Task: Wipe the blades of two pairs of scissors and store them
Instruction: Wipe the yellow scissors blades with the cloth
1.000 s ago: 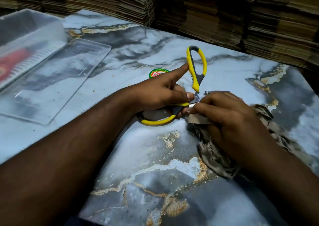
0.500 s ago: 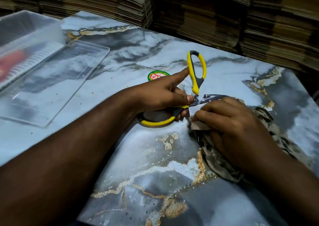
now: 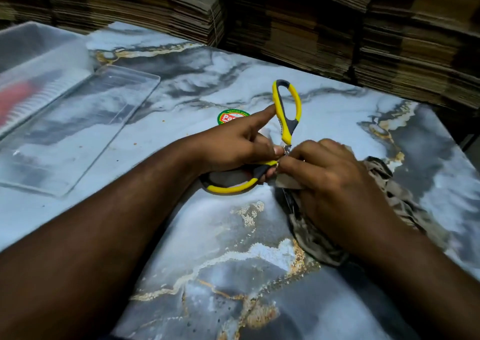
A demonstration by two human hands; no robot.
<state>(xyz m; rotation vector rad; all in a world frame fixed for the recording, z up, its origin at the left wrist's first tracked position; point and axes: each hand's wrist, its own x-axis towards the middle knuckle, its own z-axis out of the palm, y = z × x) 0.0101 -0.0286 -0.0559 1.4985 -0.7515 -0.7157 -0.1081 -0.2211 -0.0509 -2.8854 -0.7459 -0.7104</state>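
Blade wiping, yellow-handled scissors [image 3: 285, 111] spread open on the marble-pattern table [image 3: 233, 261].
Handles are gripped by the left hand [image 3: 233, 147]; the cloth [image 3: 389, 197] is pinched over hidden blades by the right hand [image 3: 335, 181] (cut risk if fingers slip past the fabric).

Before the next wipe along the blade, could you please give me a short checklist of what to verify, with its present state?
1. Scissors steadied: ok; the left hand holds the lower yellow handle, forefinger against the upper one.
2. Handles spread apart: ok.
3. Cloth on the blade: ok; the right hand pinches it beside the pivot.
4. Blade condition: cannot tell; the blades are hidden under the right hand and cloth.
5. Storage open: ok; the clear lid lies on the table beside the clear box.
6. Second pair stored: cannot tell; only a red blur shows through the box.
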